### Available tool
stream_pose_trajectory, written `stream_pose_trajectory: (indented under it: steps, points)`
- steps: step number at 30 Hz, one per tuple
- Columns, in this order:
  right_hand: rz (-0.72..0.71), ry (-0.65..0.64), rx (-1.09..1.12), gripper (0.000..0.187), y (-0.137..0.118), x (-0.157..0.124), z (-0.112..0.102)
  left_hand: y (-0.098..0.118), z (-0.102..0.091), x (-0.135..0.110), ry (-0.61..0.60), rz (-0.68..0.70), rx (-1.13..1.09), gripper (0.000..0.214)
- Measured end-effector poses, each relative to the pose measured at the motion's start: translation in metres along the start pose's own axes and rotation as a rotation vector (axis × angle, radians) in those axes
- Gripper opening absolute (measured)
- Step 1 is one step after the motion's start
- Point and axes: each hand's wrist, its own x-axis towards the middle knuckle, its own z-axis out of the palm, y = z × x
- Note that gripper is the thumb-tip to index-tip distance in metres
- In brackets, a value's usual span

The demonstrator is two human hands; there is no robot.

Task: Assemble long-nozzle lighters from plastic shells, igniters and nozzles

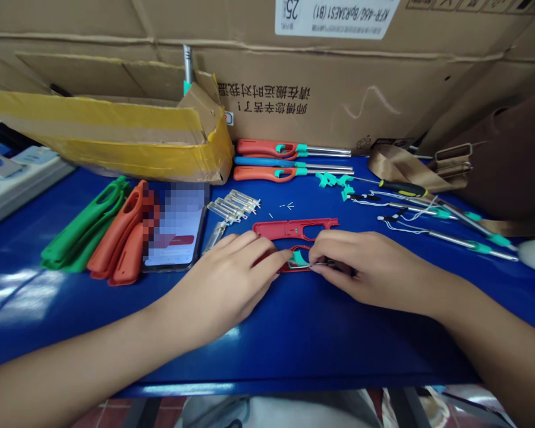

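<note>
Upper left: cardboard box [151,148] with yellow tape; white power strip [31,175] at the left edge. Then green shells [82,232] and orange shells [120,241] stacked at left, phone [189,208] beside them, screen lit, partly pixelated. Clear cartridges [232,205] left of center, near the left hand [234,279]

Left hand: fingers bent, gripping the left end of the lower red shell [285,268] — this one lies at frame center on the blue table [316,351], teal part [299,258] and white wires [296,266] in it. Upper red shell [289,229] just above it. Orange and blue lighters [267,173] at upper center, loose teal bits [332,179] to their right

Right hand [361,267]: thumb and forefinger pinching the wires at the lower shell's right side — dark piece under the fingers, mostly hidden, can't tell what. Right side of frame: yellow-black screwdriver [401,188], wired metal tubes [455,241], brown strap [401,166] above
</note>
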Motion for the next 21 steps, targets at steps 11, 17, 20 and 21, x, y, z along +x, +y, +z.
stream_pose_trajectory:
  steps: [11, 17, 20, 21]
  points:
    - [0.018, 0.017, 0.020, 0.009, 0.0013, 0.0009, -0.0008, -0.0008, 0.0000, 0.0001, 0.016, 0.029, -0.132, 0.026]
    - [0.041, 0.030, 0.026, 0.012, -0.0010, 0.0008, -0.0035, -0.0029, 0.0022, 0.0010, 0.022, 0.053, -0.159, 0.028]
    - [0.045, 0.025, 0.034, 0.010, -0.0012, 0.0005, -0.0038, -0.0037, 0.0024, 0.0017, 0.028, 0.069, -0.155, 0.030]
    - [0.043, 0.019, 0.036, 0.010, -0.0011, 0.0003, -0.0039, -0.0038, 0.0025, 0.0019, 0.030, 0.074, -0.155, 0.031]
